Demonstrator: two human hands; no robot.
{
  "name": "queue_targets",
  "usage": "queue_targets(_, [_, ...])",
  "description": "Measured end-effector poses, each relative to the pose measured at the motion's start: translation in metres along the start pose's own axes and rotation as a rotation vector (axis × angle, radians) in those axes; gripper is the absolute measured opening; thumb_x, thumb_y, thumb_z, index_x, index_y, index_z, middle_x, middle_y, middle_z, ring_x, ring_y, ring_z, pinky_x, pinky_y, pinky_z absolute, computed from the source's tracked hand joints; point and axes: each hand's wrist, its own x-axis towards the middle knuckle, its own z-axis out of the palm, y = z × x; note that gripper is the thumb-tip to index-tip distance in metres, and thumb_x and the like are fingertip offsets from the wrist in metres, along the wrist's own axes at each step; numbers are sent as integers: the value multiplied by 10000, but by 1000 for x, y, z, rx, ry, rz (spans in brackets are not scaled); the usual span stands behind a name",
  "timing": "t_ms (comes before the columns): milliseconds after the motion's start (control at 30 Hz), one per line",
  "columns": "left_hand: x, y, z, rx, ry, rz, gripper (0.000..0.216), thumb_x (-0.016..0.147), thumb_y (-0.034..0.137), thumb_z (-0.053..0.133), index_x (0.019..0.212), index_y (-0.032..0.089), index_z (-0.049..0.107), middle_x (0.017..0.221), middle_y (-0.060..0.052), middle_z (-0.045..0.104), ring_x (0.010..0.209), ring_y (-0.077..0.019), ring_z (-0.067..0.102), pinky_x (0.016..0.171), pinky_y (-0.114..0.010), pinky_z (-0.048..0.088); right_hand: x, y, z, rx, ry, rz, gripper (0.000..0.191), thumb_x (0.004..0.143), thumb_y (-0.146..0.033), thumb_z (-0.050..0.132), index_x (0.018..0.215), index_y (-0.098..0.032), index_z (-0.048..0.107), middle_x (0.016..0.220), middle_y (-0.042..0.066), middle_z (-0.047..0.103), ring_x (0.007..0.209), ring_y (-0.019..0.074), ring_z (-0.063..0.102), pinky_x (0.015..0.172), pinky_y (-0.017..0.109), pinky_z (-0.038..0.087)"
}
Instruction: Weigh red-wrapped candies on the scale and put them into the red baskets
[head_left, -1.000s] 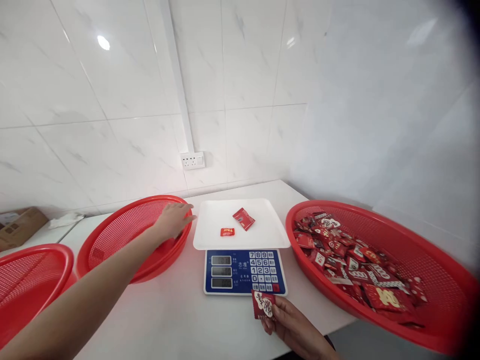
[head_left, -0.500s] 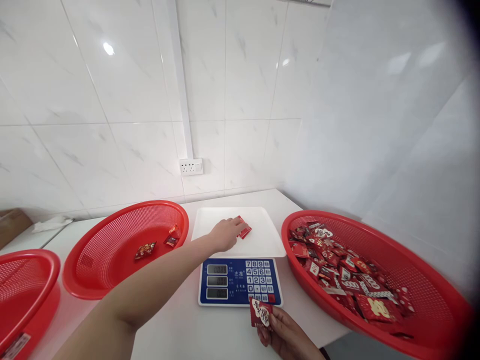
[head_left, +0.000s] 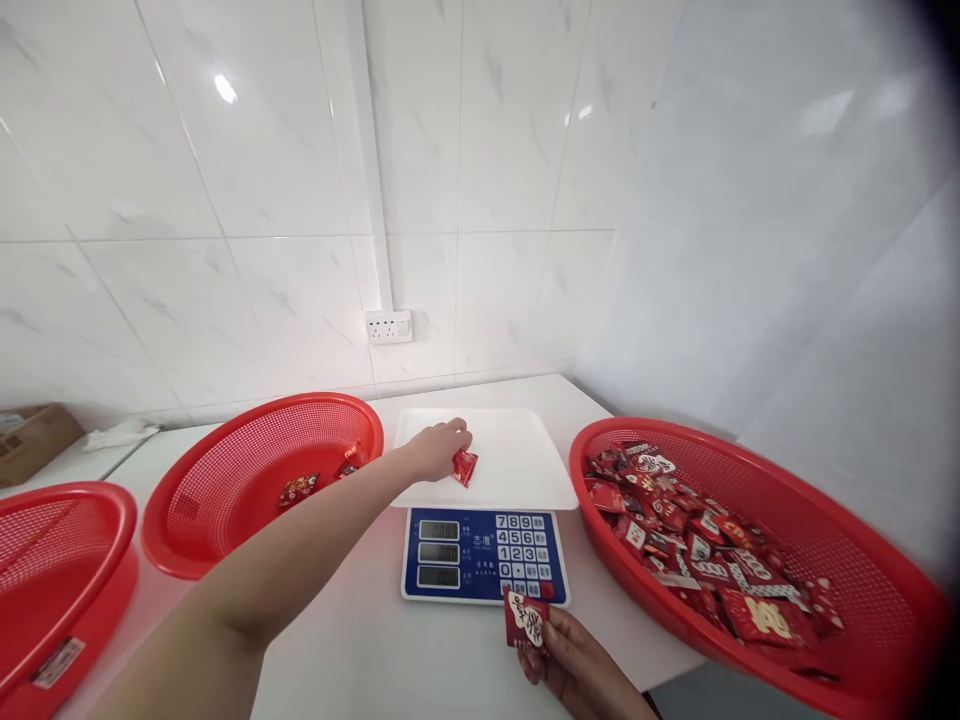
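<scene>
Over the white pan (head_left: 517, 465) of a blue digital scale (head_left: 480, 555), my left hand (head_left: 435, 452) has its fingers closed on a small red packet (head_left: 465, 468). The packet pokes out below the fingertips; whether it touches the pan I cannot tell. My right hand (head_left: 566, 650), in front of the scale, pinches a dark red packet (head_left: 526, 618) with white lettering between thumb and fingers. That packet is close to the scale's keypad edge.
A red basket (head_left: 885, 590) on the right holds a heap of red packets (head_left: 697, 540). Left of the scale, another red basket (head_left: 217, 470) has a few packets (head_left: 298, 490) in it. Part of a third red basket (head_left: 67, 600) shows at far left, near a cardboard box (head_left: 37, 440).
My left hand has drawn the red packet leftward across the pan. My right hand still holds its packet in nearly the same spot. The view has shifted slightly.
</scene>
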Motion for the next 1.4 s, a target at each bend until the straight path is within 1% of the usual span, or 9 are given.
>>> queue_targets(200, [-40,-20,-14,-59,167,-158,171,684,61,405,709,200,501,765,-23,588,721,-167,544,558,-238,383,0,3,-3,-15,14,13,325,687,-448,685,823,-157,639,630,11,560,583,99,467,598,247,323])
queue_targets(400, [-106,-68,-41,-47,361,-444,205,726,86,329,752,194,501,777,-37,606,669,-172,537,551,-259,385,2,6,-12,-76,6,27,332,693,-463,671,833,-165,638,665,24,566,602,115,466,610,265,338])
queue_targets(533, [-137,-95,-36,-30,397,-585,248,744,126,355,905,175,537,929,-85,615,726,-207,567,584,-302,415,1,3,-7,-69,25,25,305,687,-468,673,745,-172,628,630,13,551,587,114,460,595,263,336])
queue_targets(633, [-140,-86,-21,-44,392,-559,301,803,197,353,1045,182,531,1140,-104,556,962,-250,539,706,-335,436,0,1,-2,-58,43,23,293,692,-458,673,742,-172,633,631,11,552,592,113,464,599,263,339])
queue_targets(700, [-133,-68,-11,-72,351,-472,298,841,262,343,1039,205,558,1117,-82,579,1028,-243,511,753,-326,437,0,0,-2,-62,42,41,302,676,-466,683,739,-174,637,628,9,553,590,111,464,599,263,340])
queue_targets(867, [-99,-21,12,-124,202,-199,238,828,316,439,975,227,604,946,-43,647,953,-207,548,782,-301,432,0,1,-4,-74,36,35,307,673,-477,680,750,-181,646,635,9,558,595,111,466,601,261,341])
queue_targets(1033, [-75,-11,28,-126,167,-130,189,771,165,470,887,201,614,878,-51,623,788,-196,582,667,-289,446,-2,2,-6,-72,43,24,293,688,-466,673,742,-179,647,631,7,555,596,105,461,607,255,344])
queue_targets(1200, [-84,-17,21,-148,295,-194,206,779,108,446,863,213,601,915,-27,576,842,-154,562,703,-234,447,-1,1,-6,-64,51,28,299,668,-465,690,742,-180,638,625,5,554,590,109,460,608,259,349])
queue_targets(1400, [-134,-36,12,-95,602,-476,242,866,223,362,963,171,577,1095,-112,519,1031,-266,462,840,-401,410,-3,1,0,-132,51,18,311,708,-482,647,735,-172,625,630,14,553,600,123,458,604,272,343])
